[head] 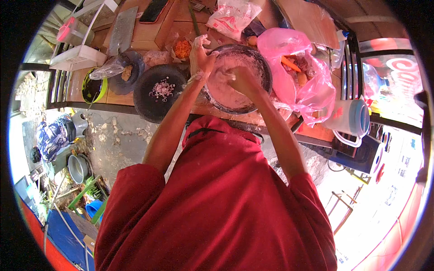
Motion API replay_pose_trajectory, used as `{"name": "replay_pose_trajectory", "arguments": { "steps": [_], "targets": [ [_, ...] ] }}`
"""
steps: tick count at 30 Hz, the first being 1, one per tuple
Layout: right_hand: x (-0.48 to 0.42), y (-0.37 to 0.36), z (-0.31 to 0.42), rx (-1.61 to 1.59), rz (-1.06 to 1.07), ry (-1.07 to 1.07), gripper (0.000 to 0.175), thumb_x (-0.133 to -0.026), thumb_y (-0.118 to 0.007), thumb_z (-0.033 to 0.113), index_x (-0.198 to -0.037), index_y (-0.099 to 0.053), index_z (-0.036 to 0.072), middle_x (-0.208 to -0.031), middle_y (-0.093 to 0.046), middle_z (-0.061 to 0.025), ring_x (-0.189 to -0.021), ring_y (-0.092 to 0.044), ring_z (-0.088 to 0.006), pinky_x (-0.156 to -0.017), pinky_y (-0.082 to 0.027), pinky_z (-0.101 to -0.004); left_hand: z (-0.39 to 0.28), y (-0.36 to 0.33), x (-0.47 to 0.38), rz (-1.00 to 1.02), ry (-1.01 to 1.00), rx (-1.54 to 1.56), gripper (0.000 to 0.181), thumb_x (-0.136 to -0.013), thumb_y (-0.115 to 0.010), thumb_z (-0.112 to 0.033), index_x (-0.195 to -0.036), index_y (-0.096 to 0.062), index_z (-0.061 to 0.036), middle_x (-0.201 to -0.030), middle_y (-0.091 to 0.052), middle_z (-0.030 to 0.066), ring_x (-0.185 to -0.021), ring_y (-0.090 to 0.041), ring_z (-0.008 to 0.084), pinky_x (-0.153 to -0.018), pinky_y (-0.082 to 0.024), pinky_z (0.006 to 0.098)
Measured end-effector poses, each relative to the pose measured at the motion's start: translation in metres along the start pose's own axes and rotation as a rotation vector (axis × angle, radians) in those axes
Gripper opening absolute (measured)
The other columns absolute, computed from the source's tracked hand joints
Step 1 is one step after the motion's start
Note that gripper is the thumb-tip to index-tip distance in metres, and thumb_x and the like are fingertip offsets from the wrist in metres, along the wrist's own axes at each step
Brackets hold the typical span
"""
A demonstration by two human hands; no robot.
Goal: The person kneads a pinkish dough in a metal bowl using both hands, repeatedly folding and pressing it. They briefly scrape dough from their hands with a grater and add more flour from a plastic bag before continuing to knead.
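A dark round bowl [267, 67] on the wooden table holds pale flour [223, 91]. My right hand [239, 79] is down in the bowl, its fingers dusted with flour and partly hidden; whether they close on anything cannot be told. At the bowl's left rim my left hand [201, 60] is raised, floury, its fingers apart and nothing in it. Left of that hand, a black stone mortar [144, 101] carries chopped shallots [163, 89]. Shredded orange carrot [182, 49] sits behind my left hand, and a printed flour bag [234, 18] lies beyond the bowl.
Right of the bowl spreads a pink plastic bag [283, 44] with a carrot [291, 63] and an egg [302, 79]. A lidded pitcher [346, 117] stands at the right edge. Leftward are a dark plate [117, 79] and a yellow-green pot [104, 88]. A phone [154, 11] lies at the back.
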State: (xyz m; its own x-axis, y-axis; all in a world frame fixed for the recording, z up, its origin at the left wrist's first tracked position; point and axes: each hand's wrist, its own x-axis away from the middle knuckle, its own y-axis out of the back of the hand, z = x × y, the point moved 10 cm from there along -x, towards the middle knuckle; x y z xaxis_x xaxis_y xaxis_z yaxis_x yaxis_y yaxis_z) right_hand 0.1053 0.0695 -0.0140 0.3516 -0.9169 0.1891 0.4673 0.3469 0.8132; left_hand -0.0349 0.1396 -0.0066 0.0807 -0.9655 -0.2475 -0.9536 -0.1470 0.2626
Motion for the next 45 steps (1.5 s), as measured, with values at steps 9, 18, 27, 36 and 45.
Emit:
{"name": "replay_pose_trajectory", "arguments": {
  "steps": [9, 18, 27, 36, 45],
  "targets": [
    [0.024, 0.045, 0.040, -0.058, -0.143, 0.045, 0.037, -0.076, -0.065, 0.012, -0.112, -0.066, 0.004, -0.102, -0.066, -0.0252, -0.093, -0.067, -0.0383, -0.083, -0.052, -0.0451, 0.017, -0.003, 0.000, 0.022, 0.126, 0.006, 0.067, -0.069, -0.079, -0.006, -0.128, -0.048, -0.0017, -0.112, -0.061, 0.0153, -0.077, -0.066, 0.0181, -0.072, -0.053, 0.0301],
    [0.021, -0.081, 0.007, 0.428, -0.089, 0.324, 0.050, -0.082, -0.062, 0.017, -0.132, -0.054, 0.013, -0.147, -0.036, -0.0244, -0.113, -0.057, -0.0452, -0.088, -0.052, -0.0511, -0.007, 0.002, 0.003, 0.020, 0.016, -0.064, 0.056, -0.073, -0.070, -0.009, -0.125, -0.054, -0.0008, -0.116, -0.060, 0.0169, -0.104, -0.061, 0.0330, -0.089, -0.050, 0.0391],
    [0.012, 0.052, -0.019, -0.285, -0.299, -0.194, 0.021, -0.078, -0.062, 0.003, -0.097, -0.071, 0.002, -0.080, -0.071, -0.0162, -0.075, -0.069, -0.0273, -0.064, -0.054, -0.0370, -0.006, -0.003, 0.005, 0.103, 0.043, -0.059, 0.052, -0.079, -0.064, -0.005, -0.129, -0.051, 0.0010, -0.123, -0.060, 0.0213, -0.116, -0.057, 0.0365, -0.095, -0.047, 0.0418],
    [0.034, 0.018, -0.021, 0.046, -0.163, -0.473, 0.031, -0.070, -0.080, 0.025, -0.090, -0.072, 0.003, -0.086, -0.070, -0.0236, -0.081, -0.069, -0.0391, -0.071, -0.055, -0.0487, -0.085, 0.009, 0.014, 0.161, -0.349, -0.089, 0.042, -0.079, -0.062, 0.000, -0.121, -0.059, 0.0012, -0.126, -0.059, 0.0192, -0.116, -0.057, 0.0347, -0.099, -0.046, 0.0400],
    [0.060, -0.009, -0.024, 0.111, -0.543, -0.277, 0.047, -0.077, -0.074, 0.029, -0.108, -0.063, -0.004, -0.096, -0.068, -0.0272, -0.093, -0.066, -0.0446, -0.081, -0.054, -0.0502, -0.005, -0.093, 0.080, 0.825, -0.207, -0.624, 0.063, -0.073, -0.072, -0.020, -0.130, -0.054, -0.0023, -0.121, -0.061, 0.0235, -0.114, -0.060, 0.0365, -0.097, -0.048, 0.0440]
  ]
}}
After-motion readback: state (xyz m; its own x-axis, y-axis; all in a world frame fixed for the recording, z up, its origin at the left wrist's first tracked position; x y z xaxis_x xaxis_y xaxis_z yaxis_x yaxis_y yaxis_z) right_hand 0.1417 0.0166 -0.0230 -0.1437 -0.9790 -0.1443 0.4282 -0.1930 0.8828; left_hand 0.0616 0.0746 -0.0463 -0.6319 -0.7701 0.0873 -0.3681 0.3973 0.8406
